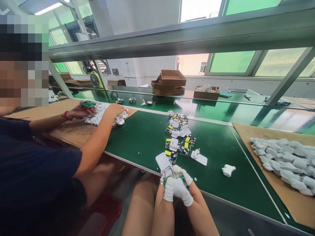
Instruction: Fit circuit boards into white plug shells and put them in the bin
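Observation:
My left hand (169, 190) and my right hand (188, 185), with white coverings on the fingers, are close together at the table's front edge. Between them they grip a green circuit board (181, 176), much of it hidden by the fingers. A white plastic charger housing (163, 163) stands open at the board's far left side, with a bit of red wire by it. Just beyond lies a row of circuit boards (186, 146) with yellow parts, mixed with white plug housings (174, 144). One housing with a flat cover (199, 158) lies to the right of the row.
A crumpled white piece (228, 170) lies right of my hands. Many white pieces (285, 157) cover a brown board (248, 131) at the right. On the left, a co-worker's hand (82, 111) holds a circuit board over a white pile (99, 114). Cardboard boxes (169, 83) stand behind, under a shelf (172, 46).

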A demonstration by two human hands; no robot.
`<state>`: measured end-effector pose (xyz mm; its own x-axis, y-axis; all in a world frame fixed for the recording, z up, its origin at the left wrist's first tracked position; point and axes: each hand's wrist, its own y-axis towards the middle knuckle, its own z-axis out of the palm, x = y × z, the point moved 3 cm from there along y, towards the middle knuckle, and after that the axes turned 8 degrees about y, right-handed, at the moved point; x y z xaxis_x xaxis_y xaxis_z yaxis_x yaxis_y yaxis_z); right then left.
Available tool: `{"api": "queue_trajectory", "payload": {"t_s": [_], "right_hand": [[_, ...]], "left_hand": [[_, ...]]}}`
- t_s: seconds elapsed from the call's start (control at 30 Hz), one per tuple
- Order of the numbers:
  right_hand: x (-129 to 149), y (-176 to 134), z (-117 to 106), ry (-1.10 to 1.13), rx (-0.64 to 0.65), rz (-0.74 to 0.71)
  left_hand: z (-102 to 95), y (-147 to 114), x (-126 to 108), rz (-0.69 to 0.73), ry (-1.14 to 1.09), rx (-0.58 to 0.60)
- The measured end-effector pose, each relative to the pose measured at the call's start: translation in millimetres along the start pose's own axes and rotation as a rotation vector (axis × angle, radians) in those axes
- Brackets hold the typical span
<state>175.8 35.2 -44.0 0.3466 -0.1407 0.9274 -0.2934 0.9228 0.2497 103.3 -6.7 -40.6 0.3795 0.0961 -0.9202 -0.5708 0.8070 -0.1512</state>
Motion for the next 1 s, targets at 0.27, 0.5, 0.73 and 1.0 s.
{"api": "queue_trajectory", "payload": {"t_s": [0.27,0.5,0.73,1.0], "right_hand": [[0.5,-2.5,-2.0,-0.156,-0.033,-0.020],[-9.7,-0.4,-2.9,0.082,-0.050,0.142],[5.4,7.5,-30.3,0.157,-0.020,0.144],[61.9,14.5,-129.5,-0.867,-0.479,-0.027]], "left_hand": [[5.5,3.2,-3.9,-0.078,-0.017,0.065],[2.5,8.6,7.9,-0.095,-0.045,0.035],[12.0,7.3,-5.7,-0.133,-0.071,0.092],[7.0,7.8,-12.6,-0.165,-0.091,0.116]]}}
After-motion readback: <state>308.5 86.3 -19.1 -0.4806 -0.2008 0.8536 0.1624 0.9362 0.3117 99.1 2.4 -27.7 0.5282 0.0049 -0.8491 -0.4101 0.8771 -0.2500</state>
